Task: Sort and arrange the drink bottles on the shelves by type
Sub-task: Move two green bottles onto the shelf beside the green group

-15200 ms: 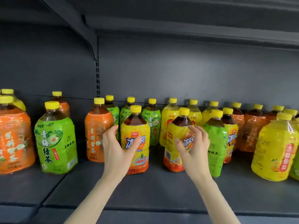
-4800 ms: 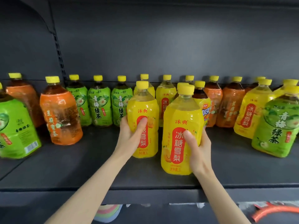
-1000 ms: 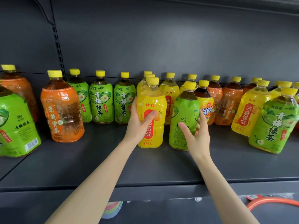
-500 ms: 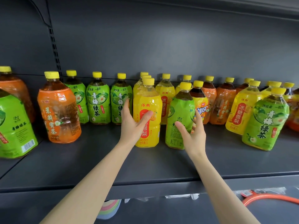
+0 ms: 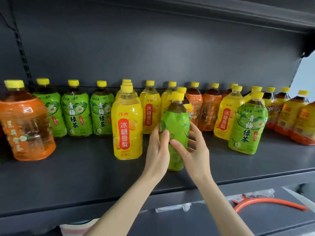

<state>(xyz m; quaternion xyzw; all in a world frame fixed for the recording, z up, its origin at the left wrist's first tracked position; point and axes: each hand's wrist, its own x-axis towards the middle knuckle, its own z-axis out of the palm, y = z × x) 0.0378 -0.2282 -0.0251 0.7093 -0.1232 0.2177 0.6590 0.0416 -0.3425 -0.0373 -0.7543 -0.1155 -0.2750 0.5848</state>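
Observation:
A green-labelled tea bottle (image 5: 176, 123) with a yellow cap stands slightly tilted near the front of the dark shelf (image 5: 85, 167). My left hand (image 5: 157, 150) holds its left side and my right hand (image 5: 196, 154) holds its right side, both thumbs on the front of the label. Just to its left stands a yellow pear-drink bottle (image 5: 127, 126), apart from my hands. Three green tea bottles (image 5: 75, 113) line the back left. More yellow bottles (image 5: 150, 109) stand behind.
A big orange bottle (image 5: 25, 126) stands at the front left. Orange bottles (image 5: 209, 109), a yellow one (image 5: 225, 116), a green one (image 5: 247, 126) and orange-yellow ones (image 5: 289, 116) crowd the right. An upper shelf (image 5: 221, 11) hangs overhead. An orange hose (image 5: 272, 201) lies below.
My left hand has let go of the yellow bottle and moved right onto the green bottle. My right hand has closed on that bottle, which now sits nearer the shelf's front.

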